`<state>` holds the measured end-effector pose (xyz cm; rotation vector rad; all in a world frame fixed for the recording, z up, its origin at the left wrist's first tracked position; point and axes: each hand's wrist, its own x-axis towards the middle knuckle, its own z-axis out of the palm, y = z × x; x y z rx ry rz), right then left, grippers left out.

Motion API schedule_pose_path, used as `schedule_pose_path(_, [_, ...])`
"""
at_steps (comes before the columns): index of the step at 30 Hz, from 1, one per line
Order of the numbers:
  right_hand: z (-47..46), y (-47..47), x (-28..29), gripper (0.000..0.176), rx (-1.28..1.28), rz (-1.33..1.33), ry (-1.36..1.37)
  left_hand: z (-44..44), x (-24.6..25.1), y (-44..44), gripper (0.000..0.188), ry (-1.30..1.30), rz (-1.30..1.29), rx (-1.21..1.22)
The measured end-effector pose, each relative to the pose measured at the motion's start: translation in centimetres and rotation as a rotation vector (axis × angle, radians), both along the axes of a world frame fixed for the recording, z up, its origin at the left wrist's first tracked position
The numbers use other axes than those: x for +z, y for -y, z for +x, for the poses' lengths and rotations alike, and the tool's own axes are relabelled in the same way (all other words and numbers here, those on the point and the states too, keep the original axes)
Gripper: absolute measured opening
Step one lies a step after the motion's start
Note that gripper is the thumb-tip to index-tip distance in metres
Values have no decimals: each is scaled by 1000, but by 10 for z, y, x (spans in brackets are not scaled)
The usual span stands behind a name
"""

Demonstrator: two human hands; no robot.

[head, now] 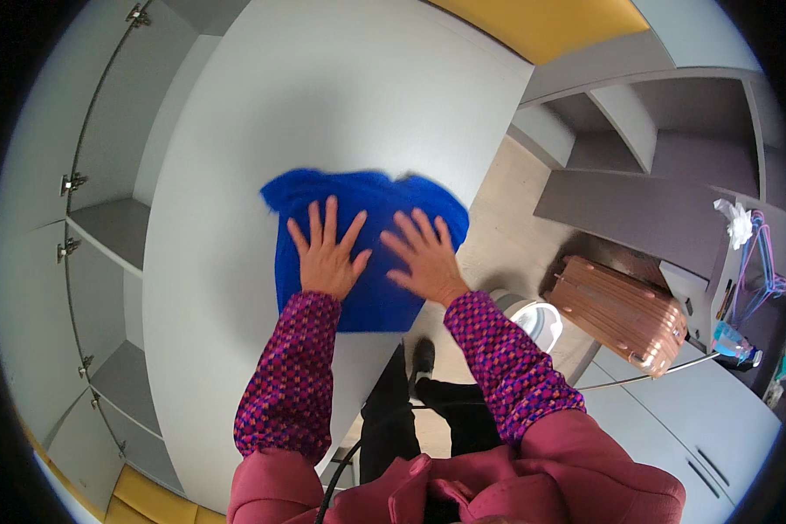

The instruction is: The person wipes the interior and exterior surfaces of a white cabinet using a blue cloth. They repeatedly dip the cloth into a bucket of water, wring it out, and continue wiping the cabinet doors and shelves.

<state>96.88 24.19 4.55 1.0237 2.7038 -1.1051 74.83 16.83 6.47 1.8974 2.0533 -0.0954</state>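
Observation:
A blue cloth (373, 308) lies spread on a light grey panel surface (340, 98), near its right edge, with its far border bunched and uneven. My left hand (327, 252) rests palm down on the left part of the cloth, fingers spread. To the right of it, my right hand (426, 255) also lies flat on the cloth, its fingers apart and slightly blurred. Neither hand grips the cloth. Patterned purple sleeve covers reach both wrists.
At the left stands an open cabinet with shelves (105, 262). On the floor at the right are a white bucket (537, 321) and a rose-gold suitcase (619, 311). Beyond them are grey shelving (629, 193), clothes hangers (763, 262) and a plastic bottle (733, 342).

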Motion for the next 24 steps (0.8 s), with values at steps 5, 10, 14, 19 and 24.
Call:
schedule_pose_path(5, [18,-48,-16,83,-17,119,57,14,-9,-52,67,64,74,-7])
schedule_pose_path(10, [29,-95,-18,80,69,235,57,27,-21,-74,67,94,142,1])
schedule_pose_path(14, [31,-107,-14,75,135,213,141,33,-21,-78,69,86,131,23])
schedule_pose_path(19, [34,-110,-5,74,160,203,104,35,-15,-78,71,82,135,40])
schedule_pose_path(24, [45,-83,22,74,137,221,145,45,-15,-74,73,191,157,46])
